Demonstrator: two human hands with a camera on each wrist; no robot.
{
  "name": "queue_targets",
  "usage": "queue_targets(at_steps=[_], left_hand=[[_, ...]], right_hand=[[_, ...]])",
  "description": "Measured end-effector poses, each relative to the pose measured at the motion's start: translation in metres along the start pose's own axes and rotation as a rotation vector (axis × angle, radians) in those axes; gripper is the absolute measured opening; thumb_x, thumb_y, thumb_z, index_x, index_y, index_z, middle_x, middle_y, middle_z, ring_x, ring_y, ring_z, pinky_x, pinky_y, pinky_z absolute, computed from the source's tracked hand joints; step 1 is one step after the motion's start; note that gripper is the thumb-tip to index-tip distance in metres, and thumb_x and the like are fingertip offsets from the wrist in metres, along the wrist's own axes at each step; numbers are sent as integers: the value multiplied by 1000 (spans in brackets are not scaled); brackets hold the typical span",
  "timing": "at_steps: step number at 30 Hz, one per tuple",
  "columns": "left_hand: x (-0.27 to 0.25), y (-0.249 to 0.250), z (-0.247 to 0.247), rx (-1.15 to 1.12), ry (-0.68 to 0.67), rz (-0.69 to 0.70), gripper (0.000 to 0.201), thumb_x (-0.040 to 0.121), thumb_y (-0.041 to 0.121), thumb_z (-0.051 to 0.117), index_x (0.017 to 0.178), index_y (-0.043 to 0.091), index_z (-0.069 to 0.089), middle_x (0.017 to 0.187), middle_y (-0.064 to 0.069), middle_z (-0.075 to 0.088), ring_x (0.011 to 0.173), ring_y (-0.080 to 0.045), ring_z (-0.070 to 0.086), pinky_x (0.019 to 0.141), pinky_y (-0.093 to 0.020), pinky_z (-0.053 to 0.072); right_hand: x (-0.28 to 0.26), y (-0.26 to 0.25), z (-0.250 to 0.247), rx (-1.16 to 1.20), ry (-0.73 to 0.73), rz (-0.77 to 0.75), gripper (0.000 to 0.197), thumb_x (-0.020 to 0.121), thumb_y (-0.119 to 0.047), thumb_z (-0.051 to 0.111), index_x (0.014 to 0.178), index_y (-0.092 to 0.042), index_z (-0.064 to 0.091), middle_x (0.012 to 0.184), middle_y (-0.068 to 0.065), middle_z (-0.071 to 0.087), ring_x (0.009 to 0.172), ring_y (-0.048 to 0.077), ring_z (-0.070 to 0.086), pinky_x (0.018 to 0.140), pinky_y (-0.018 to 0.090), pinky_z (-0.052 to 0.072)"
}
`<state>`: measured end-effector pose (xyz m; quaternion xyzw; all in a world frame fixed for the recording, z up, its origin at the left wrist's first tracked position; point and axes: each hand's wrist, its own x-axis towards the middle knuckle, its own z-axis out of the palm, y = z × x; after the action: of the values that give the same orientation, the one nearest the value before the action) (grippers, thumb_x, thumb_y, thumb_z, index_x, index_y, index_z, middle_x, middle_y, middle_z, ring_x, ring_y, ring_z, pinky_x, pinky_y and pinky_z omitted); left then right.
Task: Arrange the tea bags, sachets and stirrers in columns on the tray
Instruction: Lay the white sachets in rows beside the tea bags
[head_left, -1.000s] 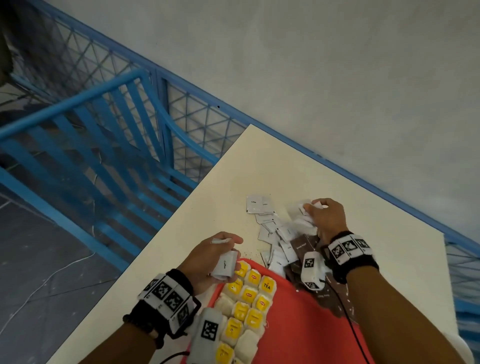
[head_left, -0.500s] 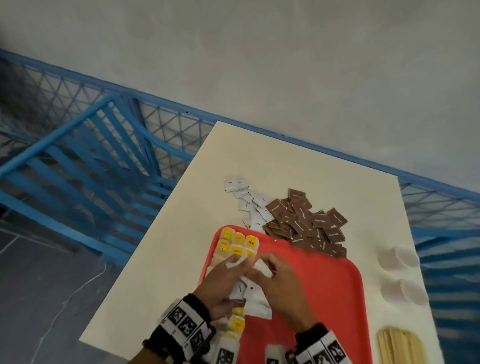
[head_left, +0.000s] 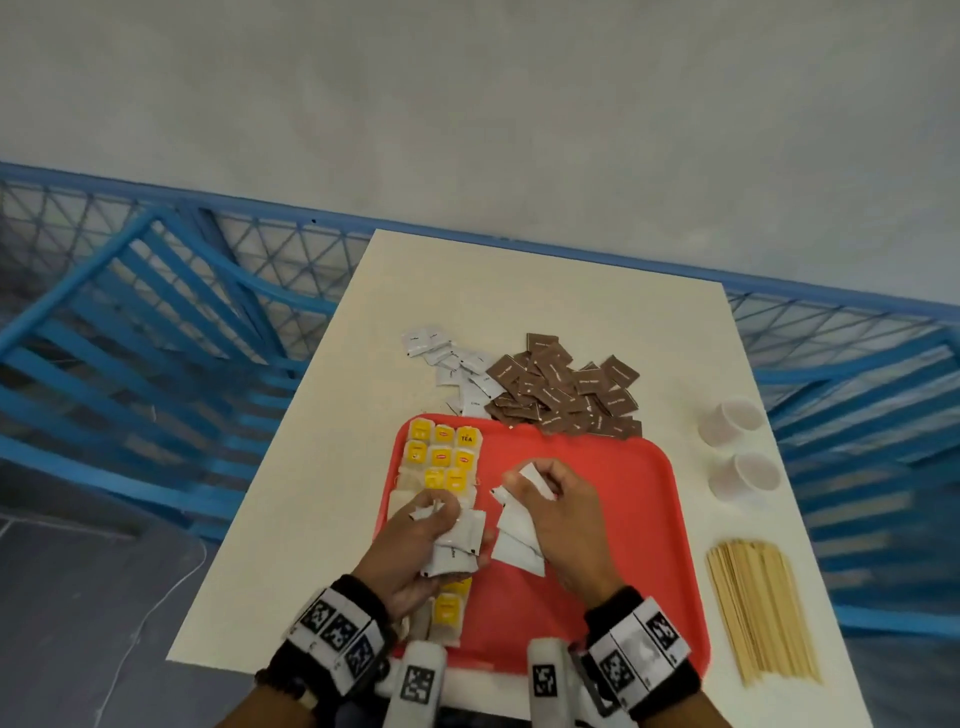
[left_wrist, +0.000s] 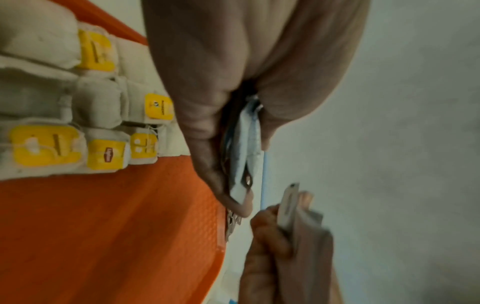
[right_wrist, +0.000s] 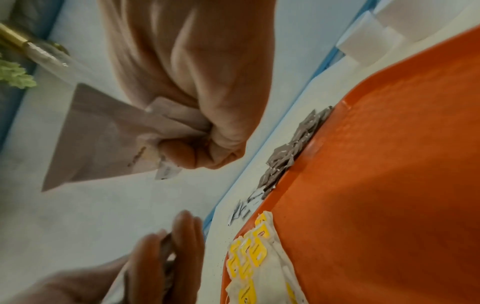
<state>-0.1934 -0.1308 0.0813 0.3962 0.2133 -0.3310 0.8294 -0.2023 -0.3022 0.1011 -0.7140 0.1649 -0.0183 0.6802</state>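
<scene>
A red tray (head_left: 623, 519) lies on the cream table (head_left: 545, 291). Tea bags with yellow tags (head_left: 441, 457) fill columns along its left side. Above the tray my left hand (head_left: 421, 540) grips a stack of white sachets (head_left: 457, 540), seen edge-on in the left wrist view (left_wrist: 246, 144). My right hand (head_left: 561, 514) holds several more white sachets (head_left: 514, 525), clamped in its curled fingers (right_wrist: 187, 144). Loose white sachets (head_left: 452, 364) and a heap of brown sachets (head_left: 566, 389) lie beyond the tray. Wooden stirrers (head_left: 758, 608) lie bundled at the right.
Two white cups (head_left: 737, 447) lie on their sides right of the tray. A blue metal railing (head_left: 156, 322) runs along the table's left and far edges. A grey wall stands behind.
The hands came back from the sachet piles to above the tray, met, and have now drawn slightly apart, each with white sachets. The head view swung right, showing cups and stirrers.
</scene>
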Motion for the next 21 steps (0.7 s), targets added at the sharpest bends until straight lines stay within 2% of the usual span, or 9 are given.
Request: queue_targets(at_steps=[2, 6, 7, 9, 11, 13, 15, 18, 21], left_hand=[[1, -6, 7, 35, -1, 4, 31, 85, 30, 62, 106, 8, 58, 100, -23, 60, 69, -27, 66, 53, -36, 57], [-4, -12, 25, 46, -123, -20, 45, 99, 34, 52, 132, 4, 57, 131, -28, 60, 116, -41, 60, 96, -52, 50], [-5, -14, 26, 61, -145, 2, 43, 98, 27, 55, 134, 4, 56, 132, -28, 60, 116, -41, 61, 96, -51, 51], [-4, -14, 25, 88, -178, 40, 45, 92, 15, 61, 134, 0, 53, 122, -27, 65, 102, -35, 69, 79, -43, 61], [-4, -13, 21, 102, -184, 58, 46, 88, 9, 69, 131, -1, 54, 104, -21, 70, 81, -27, 71, 63, -36, 59], [-8, -10, 18, 123, -194, 52, 45, 83, 7, 73, 125, 1, 58, 97, -18, 67, 72, -25, 68, 56, -34, 57], [-12, -8, 13, 134, -196, 26, 40, 81, 3, 73, 118, -1, 59, 92, -21, 67, 69, -27, 69, 53, -34, 58], [-14, -3, -1, 116, -215, 17, 47, 73, -5, 70, 117, 3, 56, 97, -25, 68, 73, -35, 68, 52, -37, 58], [-13, 3, -13, 147, -184, 37, 51, 72, -6, 68, 120, 12, 65, 94, -20, 62, 68, -29, 61, 50, -32, 52]], right_hand=[[0, 1, 7, -116, 30, -76, 9, 85, -16, 76, 87, -11, 68, 75, -8, 67, 65, 1, 56, 60, 12, 42], [-5, 15, 27, -330, 75, -263, 6, 90, -26, 68, 88, -26, 62, 85, -10, 65, 80, 4, 59, 69, 13, 42], [-6, 19, 30, -343, 71, -299, 5, 93, -25, 64, 89, -27, 62, 87, -10, 64, 82, 5, 59, 71, 15, 42], [-6, 23, 29, -307, 58, -282, 14, 100, -24, 56, 89, -22, 64, 86, -5, 65, 81, 8, 60, 72, 22, 45], [-5, 19, 26, -180, 8, -170, 24, 104, -23, 50, 89, -14, 66, 81, 5, 67, 73, 12, 60, 67, 27, 48], [-3, 8, 23, -9, -67, -24, 30, 104, -22, 48, 90, -3, 67, 76, 16, 67, 65, 15, 59, 60, 28, 48], [-1, 0, 16, 95, -74, 77, 27, 103, -20, 51, 93, -2, 69, 73, 10, 68, 60, 13, 59, 54, 24, 49], [3, -1, 2, 35, 10, 39, 14, 95, -19, 64, 91, -12, 74, 77, 1, 72, 67, 8, 61, 60, 22, 49], [0, -2, -8, 3, -1, 5, 8, 91, -15, 70, 87, -11, 76, 74, -5, 72, 66, 2, 59, 61, 17, 47]])
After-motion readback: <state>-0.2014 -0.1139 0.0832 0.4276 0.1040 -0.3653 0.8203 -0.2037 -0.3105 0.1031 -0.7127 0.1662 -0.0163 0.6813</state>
